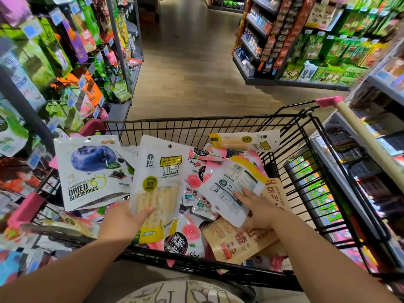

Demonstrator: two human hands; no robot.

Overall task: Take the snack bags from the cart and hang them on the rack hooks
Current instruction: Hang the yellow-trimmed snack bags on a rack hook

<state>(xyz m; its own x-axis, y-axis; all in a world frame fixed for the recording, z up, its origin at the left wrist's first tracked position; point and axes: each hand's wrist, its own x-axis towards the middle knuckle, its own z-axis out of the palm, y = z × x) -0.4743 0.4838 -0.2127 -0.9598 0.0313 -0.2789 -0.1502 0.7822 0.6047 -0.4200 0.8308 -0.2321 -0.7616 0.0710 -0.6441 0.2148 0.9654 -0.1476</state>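
light: bright, even, shadows faint; far aisle end (185, 9) dimmer | sharp: centre, print on the blueberry bag (87, 171) readable | blur: left rack (43, 62) and right shelves (371, 171) smeared at edges | distortion: strong wide-angle, cart (196, 122) rim bowed

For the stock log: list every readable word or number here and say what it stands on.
"CHANGBAI MOUNTAIN DRIED BLUEBERRIES": on the white blueberry-picture pouch.
Bold Chinese characters, black on yellow: on the white-and-yellow stick-snack bag gripped by the left hand.
Fine label print: on the white flat bag that the right hand holds; too small to read.
Print on the blue shelf price tags: blurred, unreadable.
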